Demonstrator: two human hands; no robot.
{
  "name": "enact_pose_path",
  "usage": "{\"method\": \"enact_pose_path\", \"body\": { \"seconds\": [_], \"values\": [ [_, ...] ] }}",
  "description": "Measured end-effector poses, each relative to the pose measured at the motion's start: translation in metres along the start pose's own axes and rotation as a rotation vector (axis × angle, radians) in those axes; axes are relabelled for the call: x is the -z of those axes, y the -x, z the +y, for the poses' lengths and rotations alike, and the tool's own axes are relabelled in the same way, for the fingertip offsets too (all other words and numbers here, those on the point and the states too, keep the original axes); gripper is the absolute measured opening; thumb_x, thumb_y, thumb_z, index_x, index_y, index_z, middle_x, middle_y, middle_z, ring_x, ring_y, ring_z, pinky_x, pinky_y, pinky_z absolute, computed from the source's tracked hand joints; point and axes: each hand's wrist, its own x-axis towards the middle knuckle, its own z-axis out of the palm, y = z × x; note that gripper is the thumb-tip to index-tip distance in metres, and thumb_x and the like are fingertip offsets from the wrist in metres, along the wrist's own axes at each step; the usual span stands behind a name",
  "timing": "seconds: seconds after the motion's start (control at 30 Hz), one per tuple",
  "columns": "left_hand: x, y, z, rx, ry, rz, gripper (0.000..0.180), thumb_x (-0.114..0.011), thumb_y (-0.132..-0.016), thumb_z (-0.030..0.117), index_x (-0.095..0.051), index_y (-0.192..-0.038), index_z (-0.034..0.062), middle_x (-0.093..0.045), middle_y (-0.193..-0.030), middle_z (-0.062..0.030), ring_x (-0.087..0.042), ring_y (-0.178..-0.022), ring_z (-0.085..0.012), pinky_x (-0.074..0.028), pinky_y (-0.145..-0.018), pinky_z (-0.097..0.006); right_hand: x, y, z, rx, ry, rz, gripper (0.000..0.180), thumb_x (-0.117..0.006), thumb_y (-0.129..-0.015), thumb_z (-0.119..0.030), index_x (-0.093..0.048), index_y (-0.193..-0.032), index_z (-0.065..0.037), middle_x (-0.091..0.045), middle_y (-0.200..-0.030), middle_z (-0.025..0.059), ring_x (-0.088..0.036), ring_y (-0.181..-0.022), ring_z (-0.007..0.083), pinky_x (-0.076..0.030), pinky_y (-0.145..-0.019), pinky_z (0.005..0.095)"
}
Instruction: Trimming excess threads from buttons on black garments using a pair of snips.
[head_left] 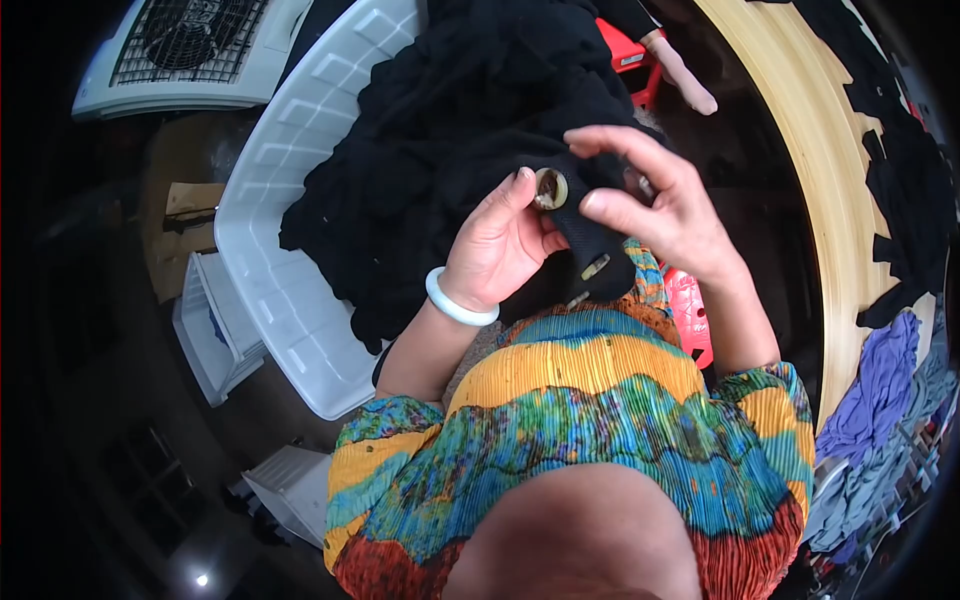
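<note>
My left hand (492,245), with a pale bangle (461,298) at its wrist, is closed on a large cream-and-brown round button (551,188) and the edge of a black knitted garment (590,228). The button stands tilted beside the thumb tip. Just to the right hovers my right hand (668,205), its thumb and forefinger spread apart and nothing visible between them. Its other fingers are partly hidden. Lower on the same black strip sits a second button (596,266), seen almost edge-on, and near my lap a third small pale piece (577,299).
A big white plastic tub (300,300) heaped with black clothing (460,90) stands ahead. A fan unit (190,45) is at far left. Along the right runs a wooden table (830,190) with black pieces and purple cloth (870,390). A person's foot (690,85) shows near a red stool (625,50).
</note>
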Motion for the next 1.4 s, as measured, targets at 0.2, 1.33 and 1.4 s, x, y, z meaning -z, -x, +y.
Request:
{"method": "enact_pose_path", "body": {
  "seconds": [0.2, 1.33, 1.4],
  "values": [
    [0.0, -0.005, 0.003, 0.028, -0.019, -0.046, 0.025, -0.041, -0.089, 0.026, -0.05, -0.103, 0.0063, -0.055, -0.1, -0.0052, -0.054, -0.09, -0.0146, -0.046, -0.078, -0.031, -0.004, 0.005, 0.011, 0.109, 0.071, 0.049, 0.038, -0.067, -0.067, -0.009, -0.055, -0.102, -0.001, -0.056, -0.093, 0.0086, -0.053, -0.084, 0.0176, -0.042, -0.075, 0.0272],
    [0.027, 0.004, 0.007, -0.404, -0.159, -0.422, 0.035, -0.058, -0.076, 0.002, -0.052, -0.11, 0.0073, -0.052, -0.113, -0.009, -0.046, -0.109, -0.0228, -0.032, -0.097, -0.039, -0.025, 0.036, -0.017, 0.138, 0.081, 0.087, 0.028, -0.059, -0.077, -0.017, -0.049, -0.096, 0.001, -0.051, -0.075, 0.0087, -0.052, -0.061, 0.0181, -0.042, -0.055, 0.0262],
    [0.026, 0.005, 0.007, -0.427, -0.172, -0.416, 0.036, -0.058, -0.076, 0.002, -0.052, -0.111, 0.0072, -0.052, -0.113, -0.0093, -0.047, -0.108, -0.0227, -0.032, -0.096, -0.039, -0.024, 0.035, -0.018, 0.126, 0.099, 0.068, 0.027, -0.059, -0.077, -0.017, -0.049, -0.095, 0.0, -0.051, -0.072, 0.0084, -0.052, -0.059, 0.0185, -0.042, -0.054, 0.0264]
  ]
}}
